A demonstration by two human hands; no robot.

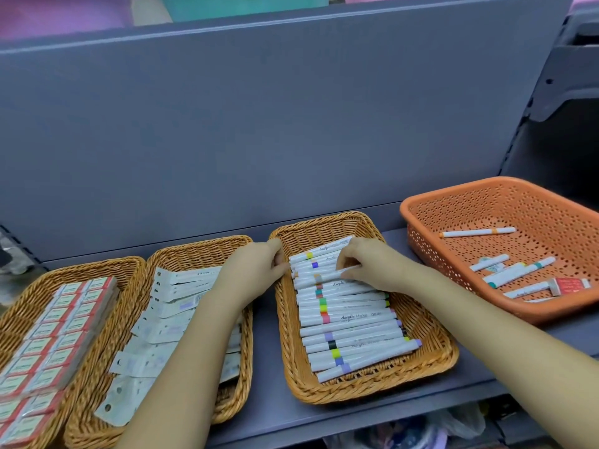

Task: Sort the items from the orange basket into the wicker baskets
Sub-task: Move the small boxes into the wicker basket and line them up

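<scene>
The orange basket (421, 209) stands at the right and holds several white markers (478, 232) and a red-and-white box (570, 284). Three wicker baskets stand in a row. The right wicker basket (434, 358) is packed with white markers with coloured bands (350, 332). My right hand (366, 259) is inside it at the far end, fingers curled on a marker there. My left hand (259, 262) rests at that basket's far left rim, fingertips touching the marker ends. The middle wicker basket (201, 251) holds white flat packets; the left wicker basket (97, 270) holds red-and-white boxes.
All baskets sit on a grey shelf (486, 367) backed by a tall grey panel (259, 124). A shelf upright rises at the far right. Bagged goods show below the shelf's front edge.
</scene>
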